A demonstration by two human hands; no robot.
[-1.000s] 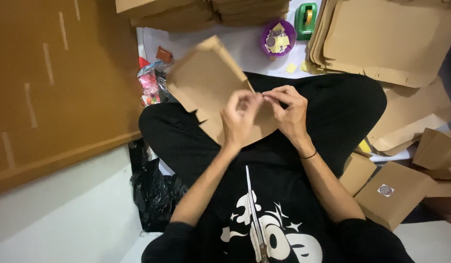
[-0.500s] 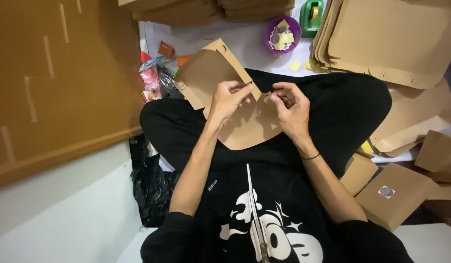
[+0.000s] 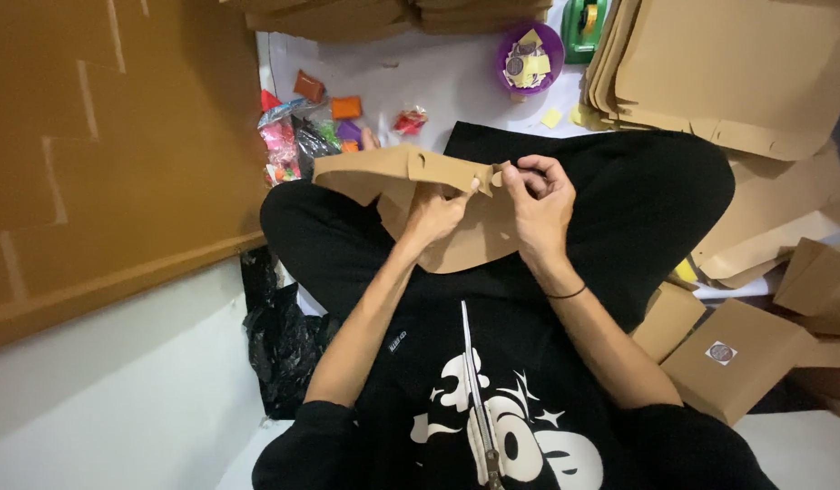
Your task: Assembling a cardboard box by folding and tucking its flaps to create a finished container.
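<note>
A flat brown cardboard cut-out (image 3: pixel 456 213) is held over the lap, above crossed legs. Its folded top edge is pinched by the left hand (image 3: pixel 433 213), and a small tab is nipped by the right hand (image 3: pixel 540 201). Light, thin and stiff it looks, easily creased; best gripped at the fold lines.

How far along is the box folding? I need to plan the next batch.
Done: several folded boxes lie at the person's right. In hand: the left hand and right hand pinch a flat cardboard cutout at its top flap, only partly folded. Left: a stack of flat blanks waits by the purple bowl.
</note>
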